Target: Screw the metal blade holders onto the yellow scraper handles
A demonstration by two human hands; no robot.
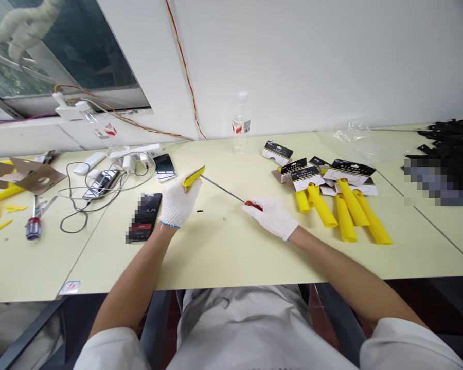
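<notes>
My left hand (179,199), in a white knit glove, is closed around a yellow plastic piece (194,178) with a dark edge; most of the piece is hidden in the glove. My right hand (272,216), gloved too, grips the red handle of a screwdriver (226,190). Its long metal shaft points left, and the tip meets or nearly meets the yellow piece. On the table below lies a small black part (199,210). Beside my left wrist a phone (146,216) lies with its screen lit.
Yellow tubes with black-and-white header cards (345,192) lie at right, near a black pile (443,159). A plastic bottle (241,126) stands by the wall. Tangled cables (118,192), another phone (165,167) and a second screwdriver (33,226) occupy the left side.
</notes>
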